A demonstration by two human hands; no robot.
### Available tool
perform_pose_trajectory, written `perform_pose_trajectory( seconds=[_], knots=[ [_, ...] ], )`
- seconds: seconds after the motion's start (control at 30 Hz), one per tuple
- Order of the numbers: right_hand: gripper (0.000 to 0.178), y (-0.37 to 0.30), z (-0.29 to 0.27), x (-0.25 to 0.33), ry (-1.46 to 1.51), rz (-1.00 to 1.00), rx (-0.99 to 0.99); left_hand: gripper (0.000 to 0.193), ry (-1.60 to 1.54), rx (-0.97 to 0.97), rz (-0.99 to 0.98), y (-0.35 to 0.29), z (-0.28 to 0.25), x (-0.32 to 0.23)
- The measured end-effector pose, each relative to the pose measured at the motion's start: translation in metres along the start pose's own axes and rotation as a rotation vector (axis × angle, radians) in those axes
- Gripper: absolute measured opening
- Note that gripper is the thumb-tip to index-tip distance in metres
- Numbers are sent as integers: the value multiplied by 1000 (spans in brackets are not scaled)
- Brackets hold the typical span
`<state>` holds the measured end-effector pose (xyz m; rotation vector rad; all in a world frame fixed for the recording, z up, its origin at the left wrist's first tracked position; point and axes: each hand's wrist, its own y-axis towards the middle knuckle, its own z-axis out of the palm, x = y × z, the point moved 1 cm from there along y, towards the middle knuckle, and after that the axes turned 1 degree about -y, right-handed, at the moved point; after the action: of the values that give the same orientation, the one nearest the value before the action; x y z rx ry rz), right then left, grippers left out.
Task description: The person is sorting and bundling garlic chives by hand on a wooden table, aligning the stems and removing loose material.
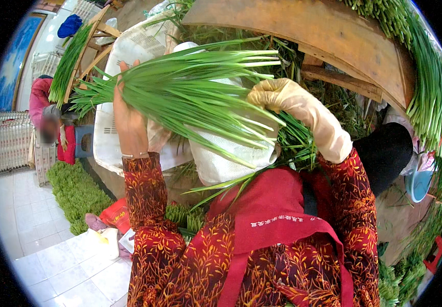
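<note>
A fanned bunch of long green garlic chives [195, 87] lies across my left hand [130, 115], which is bare and closed around its leafy end. The pale stalk ends spread toward the right. Close beside them, my right hand [274, 95] wears a cream glove and is curled, its fingertips turned down and hidden. I cannot make out what, if anything, is in those fingers. Under the bunch, a white sack-like cover [216, 163] drapes over my leg. More loose chives [297, 138] lie below my right wrist.
A white plastic basket [109, 138] stands beyond my left hand. Ahead is a wooden bench [302, 25], with piles of chives [428, 112] along its right end. A co-worker [44, 107] sits at the far left near standing green bundles [75, 194]. A blue basin [419, 184] is at the right.
</note>
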<state>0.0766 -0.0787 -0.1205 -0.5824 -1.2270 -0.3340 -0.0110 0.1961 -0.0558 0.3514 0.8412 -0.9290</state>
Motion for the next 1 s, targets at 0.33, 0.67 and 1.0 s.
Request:
perform_pose_trajectory(
  seconds=[0.33, 0.67, 1.0],
  knots=[
    [28, -8, -24, -7, -339, 106, -373, 29, 49, -67, 53, 3, -21, -9],
    [29, -86, -53, -10, -778, 38, -804, 33, 51, -215, 161, -21, -19, -16],
    [42, 5, 14, -10, -489, -87, -195, 36, -44, 22, 79, -17, 4, -36]
  ],
)
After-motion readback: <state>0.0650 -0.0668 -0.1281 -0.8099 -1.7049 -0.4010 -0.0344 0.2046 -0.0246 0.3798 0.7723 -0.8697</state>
